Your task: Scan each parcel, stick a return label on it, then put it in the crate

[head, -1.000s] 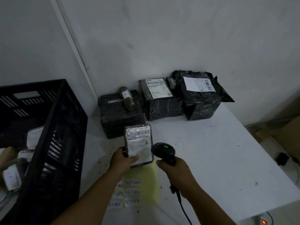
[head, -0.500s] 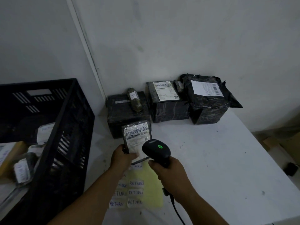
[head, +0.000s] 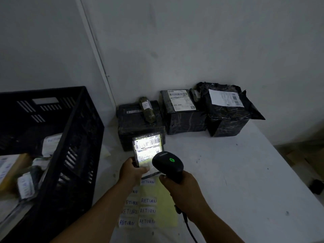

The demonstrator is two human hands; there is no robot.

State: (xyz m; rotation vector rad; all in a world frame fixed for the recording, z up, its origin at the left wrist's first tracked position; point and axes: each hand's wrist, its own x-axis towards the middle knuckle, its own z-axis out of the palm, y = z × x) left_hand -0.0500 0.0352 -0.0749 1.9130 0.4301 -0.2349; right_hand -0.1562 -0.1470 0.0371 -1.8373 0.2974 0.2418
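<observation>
While aloft, one parcel (head: 148, 148), one scanner (head: 167, 163)

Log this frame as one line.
step: scan | left hand: holds small parcel | right hand: aims scanner at it | return labels: unused

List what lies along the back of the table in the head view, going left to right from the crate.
Crate → low black box with a small roll lying on top → middle box with a white label → bagged parcel on the far right.
</observation>
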